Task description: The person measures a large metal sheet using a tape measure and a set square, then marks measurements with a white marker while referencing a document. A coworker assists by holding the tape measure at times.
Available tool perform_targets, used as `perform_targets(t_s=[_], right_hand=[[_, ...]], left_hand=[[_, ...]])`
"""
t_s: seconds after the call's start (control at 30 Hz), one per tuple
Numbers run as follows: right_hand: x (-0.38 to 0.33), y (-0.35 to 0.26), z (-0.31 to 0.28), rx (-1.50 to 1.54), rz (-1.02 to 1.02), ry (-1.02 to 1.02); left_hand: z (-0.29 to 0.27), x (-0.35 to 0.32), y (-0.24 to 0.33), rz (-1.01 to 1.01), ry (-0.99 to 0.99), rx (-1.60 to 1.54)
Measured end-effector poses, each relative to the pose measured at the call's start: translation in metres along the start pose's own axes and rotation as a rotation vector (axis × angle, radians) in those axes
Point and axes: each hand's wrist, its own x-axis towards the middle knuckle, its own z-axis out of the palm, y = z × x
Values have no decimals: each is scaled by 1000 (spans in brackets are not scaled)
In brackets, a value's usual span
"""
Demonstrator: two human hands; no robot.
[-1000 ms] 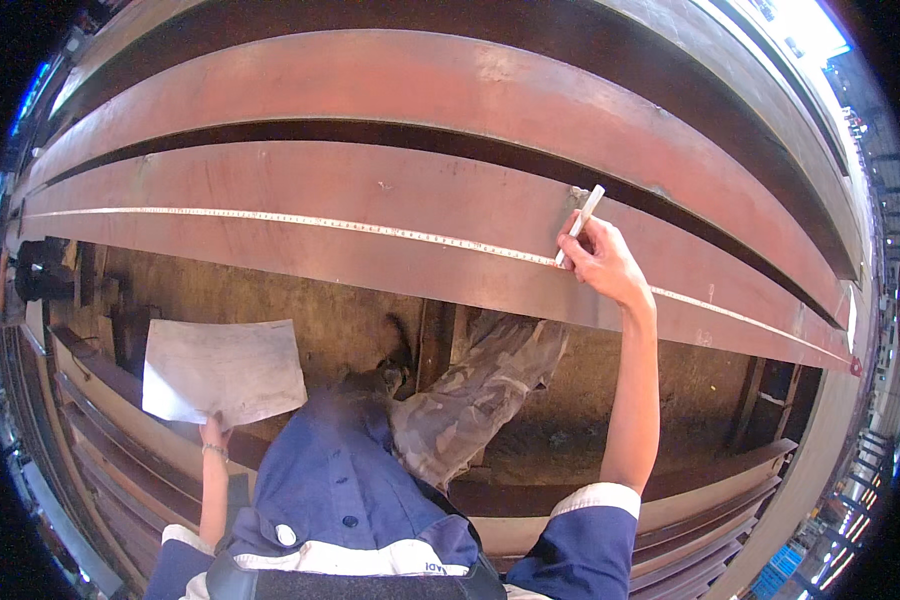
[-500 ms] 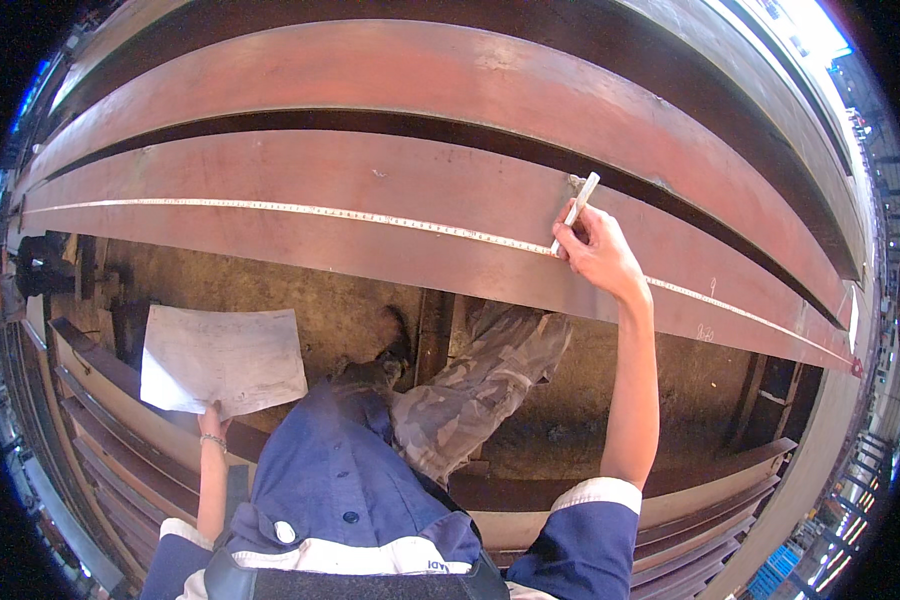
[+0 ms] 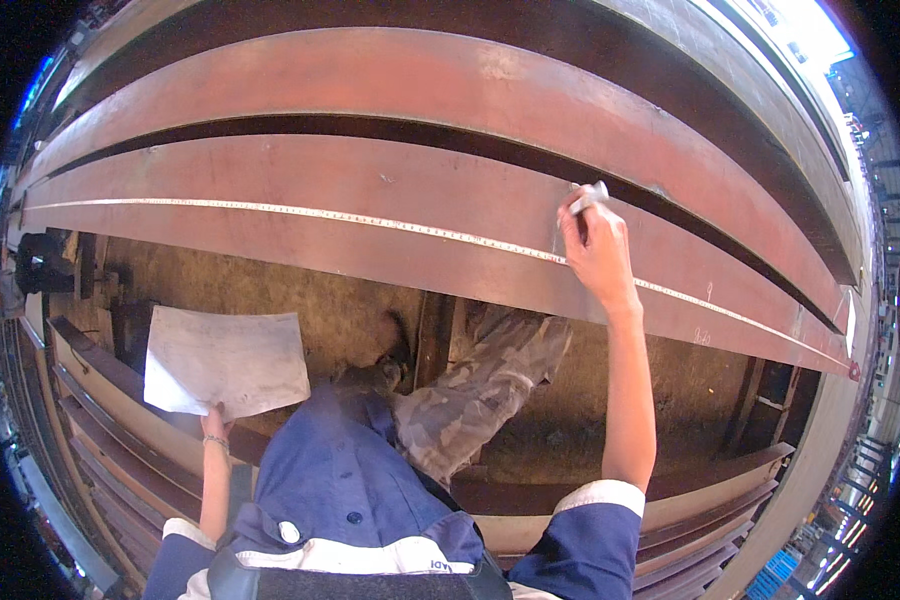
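1. Since the earlier frames, the right hand is lifting a little higher up the steel beam, and the paper sheet is drifting slightly toward the person's right; the tape measure is lying just where it was.
2. Right hand is closing on a pale marking stick, pressing its tip to the beam just above the tape; the fingers are curling tight around it.
3. Left hand is pinching the lower edge of the sheet, holding it up near the person's left knee.
4. Judging by this, the tape is already stretched along the beam, and the marking is under way; faint scribbles are showing further right by the tape, but whether more points are remaining I cannot tell.
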Motion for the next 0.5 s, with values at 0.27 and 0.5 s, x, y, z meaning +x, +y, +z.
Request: perform_targets(t_s=[0.27,0.5], right_hand=[[-13,2,-9,632,681,-261],[-19,10,-3,607,594,-248]], left_hand=[[-2,-8,3,-15,26,36],[6,-15,12,-27,29,5]])
